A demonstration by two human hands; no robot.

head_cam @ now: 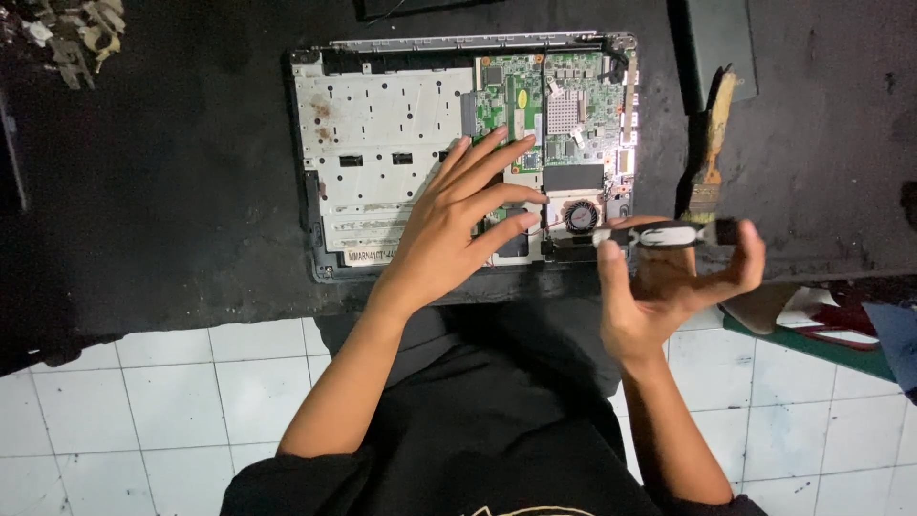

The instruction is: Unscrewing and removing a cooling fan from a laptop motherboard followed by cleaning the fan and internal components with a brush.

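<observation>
An opened laptop base (pixel 382 134) lies on a dark work surface, its white metal plate on the left and green circuit board (pixel 564 105) on the right. A small round fan (pixel 581 216) sits at the board's near edge. My left hand (pixel 458 220) rests flat on the laptop with fingers spread, just left of the fan. My right hand (pixel 669 282) holds a black and white screwdriver (pixel 669 234) sideways between thumb and fingers, its tip pointing left toward the fan.
A paintbrush (pixel 712 153) with a wooden handle lies right of the laptop, next to a dark flat object (pixel 721 48). Small parts (pixel 76 33) lie at the far left corner. White floor tiles (pixel 143 401) show below; coloured papers (pixel 831 325) lie at right.
</observation>
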